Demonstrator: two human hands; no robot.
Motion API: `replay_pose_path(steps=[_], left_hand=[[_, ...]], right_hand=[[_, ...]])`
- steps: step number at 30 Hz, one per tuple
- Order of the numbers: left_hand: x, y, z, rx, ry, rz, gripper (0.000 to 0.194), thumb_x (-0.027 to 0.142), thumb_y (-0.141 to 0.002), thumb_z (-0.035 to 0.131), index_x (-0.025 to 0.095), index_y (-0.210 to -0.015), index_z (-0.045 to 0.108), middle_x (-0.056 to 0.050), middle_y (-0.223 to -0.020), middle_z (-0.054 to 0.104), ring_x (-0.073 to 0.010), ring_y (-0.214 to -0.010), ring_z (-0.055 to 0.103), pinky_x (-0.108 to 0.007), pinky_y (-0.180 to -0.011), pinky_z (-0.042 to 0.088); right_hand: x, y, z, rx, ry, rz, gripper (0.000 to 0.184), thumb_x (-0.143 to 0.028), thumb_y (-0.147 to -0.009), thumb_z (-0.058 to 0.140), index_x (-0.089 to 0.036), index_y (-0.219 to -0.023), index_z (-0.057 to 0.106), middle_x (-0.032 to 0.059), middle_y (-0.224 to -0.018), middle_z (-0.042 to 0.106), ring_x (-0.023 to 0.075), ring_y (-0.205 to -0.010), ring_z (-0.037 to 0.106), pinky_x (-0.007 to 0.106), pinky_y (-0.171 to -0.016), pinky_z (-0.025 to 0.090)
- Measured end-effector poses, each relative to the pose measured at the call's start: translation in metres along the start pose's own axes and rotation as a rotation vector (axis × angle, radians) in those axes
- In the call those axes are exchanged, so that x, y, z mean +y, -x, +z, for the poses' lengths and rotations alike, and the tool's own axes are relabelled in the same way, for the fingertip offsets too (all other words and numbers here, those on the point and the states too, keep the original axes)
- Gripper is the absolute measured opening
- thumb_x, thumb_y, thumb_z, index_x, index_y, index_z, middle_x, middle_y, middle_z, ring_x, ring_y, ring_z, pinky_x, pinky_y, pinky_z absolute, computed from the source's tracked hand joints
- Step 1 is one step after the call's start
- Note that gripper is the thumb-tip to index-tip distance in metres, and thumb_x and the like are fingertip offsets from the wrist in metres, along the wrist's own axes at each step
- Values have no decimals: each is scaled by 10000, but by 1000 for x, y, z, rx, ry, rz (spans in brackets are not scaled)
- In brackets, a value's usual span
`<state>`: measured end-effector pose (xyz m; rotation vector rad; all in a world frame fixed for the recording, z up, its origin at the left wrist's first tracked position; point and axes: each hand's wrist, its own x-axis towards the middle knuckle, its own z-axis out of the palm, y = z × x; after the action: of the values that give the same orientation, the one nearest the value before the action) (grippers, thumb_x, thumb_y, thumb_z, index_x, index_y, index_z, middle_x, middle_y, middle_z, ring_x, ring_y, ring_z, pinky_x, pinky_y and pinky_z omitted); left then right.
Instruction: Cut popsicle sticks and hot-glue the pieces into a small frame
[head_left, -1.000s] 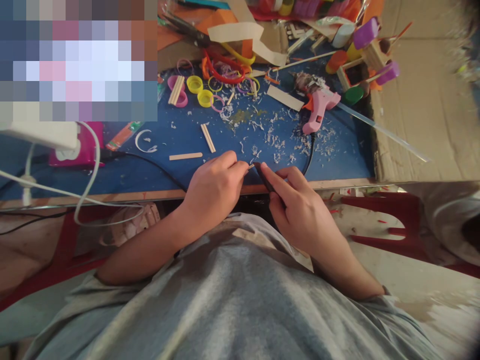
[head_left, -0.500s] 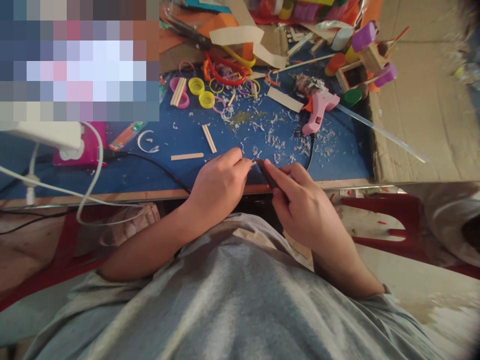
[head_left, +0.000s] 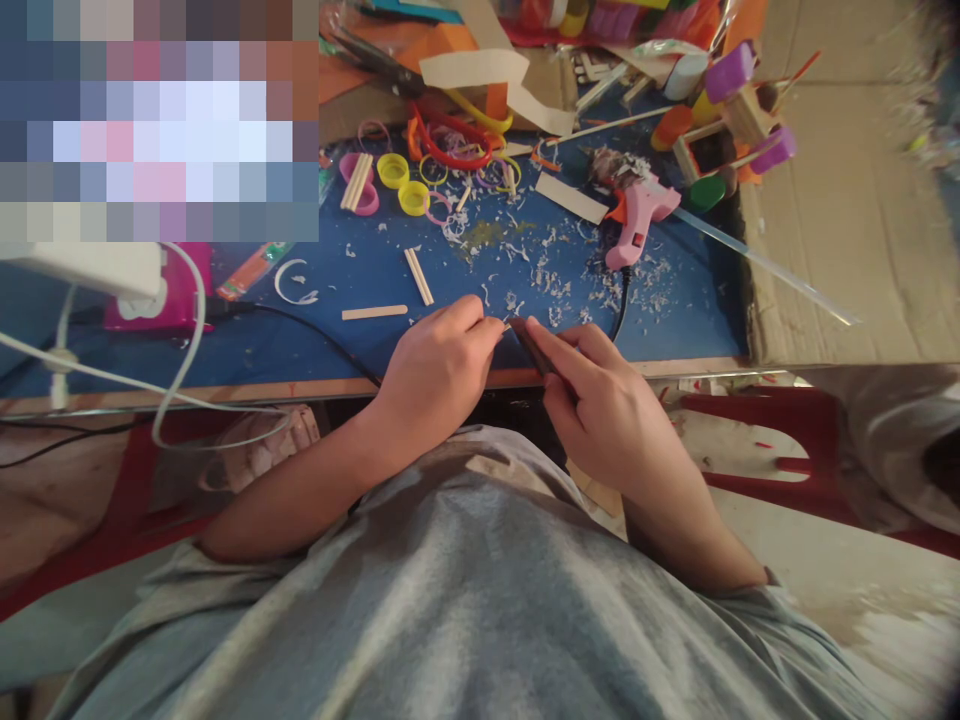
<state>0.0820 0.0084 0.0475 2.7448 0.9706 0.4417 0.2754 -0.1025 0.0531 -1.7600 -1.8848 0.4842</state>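
Observation:
At the table's near edge, my left hand (head_left: 442, 365) is closed, pinching a small pale stick (head_left: 507, 326) whose tip just shows past the fingertips. Most of that stick is hidden in the fingers. My right hand (head_left: 607, 400) grips a dark, flat, narrow tool (head_left: 531, 346), the index finger stretched along it. The tool's far end lies close beside the stick's tip; whether they touch, I cannot tell. Beyond my left hand lie a single craft stick (head_left: 375, 313) and a pair of short sticks (head_left: 418, 277) on the blue tabletop (head_left: 315, 345).
A pink glue gun (head_left: 634, 225) with a clear glue stick (head_left: 765, 268) lies to the right among white shavings. Yellow caps (head_left: 393, 171), scissors (head_left: 375, 62) and paper strips fill the back. A white cable (head_left: 199, 330) and magenta plug block (head_left: 191, 290) are left; cardboard (head_left: 847, 200) is right.
The dark tool and my right index fingertip have shifted slightly left, toward the stick's tip. My left hand stays nearly in place.

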Motion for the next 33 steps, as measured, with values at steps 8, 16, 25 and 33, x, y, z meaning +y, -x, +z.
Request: replay_pose_path(steps=[8, 16, 25, 33], left_hand=[[0, 1, 0, -7, 17, -10, 309, 177, -1169, 519, 153, -1093, 817, -85, -1010, 721, -212, -889, 682, -327, -791, 523], [2, 1, 0, -15, -19, -6, 290, 162, -1157, 532, 163, -1100, 817, -83, -1023, 724, -222, -895, 683, -338, -795, 527], [11, 9, 5, 23, -107, 10, 356, 132, -1156, 470, 118, -1188, 825, -129, -1024, 748, -292, -952, 712, -423, -889, 609], [37, 31, 35, 51, -140, -35, 678, 363, -1213, 457, -94, -1713, 435, -356, -1804, 444, -445, -1731, 450, -614, -1380, 466]], right_hand=[[1, 0, 0, 6, 12, 27, 626, -148, -1082, 472, -164, -1695, 601, 183, -1277, 702, 289, -1071, 730, 516, -1018, 674], [-2, 0, 1, 7, 64, 7, 641, -117, -1054, 488, -124, -1686, 595, 195, -1279, 698, 300, -1083, 739, 503, -977, 691], [-10, 6, 2, 11, 198, 18, 642, -150, -1065, 464, -180, -1694, 588, 178, -1303, 687, 237, -885, 717, 384, -704, 676], [-11, 9, 3, 27, 215, 10, 612, -139, -1061, 466, -149, -1653, 623, 182, -1294, 709, 248, -939, 765, 378, -726, 708]])
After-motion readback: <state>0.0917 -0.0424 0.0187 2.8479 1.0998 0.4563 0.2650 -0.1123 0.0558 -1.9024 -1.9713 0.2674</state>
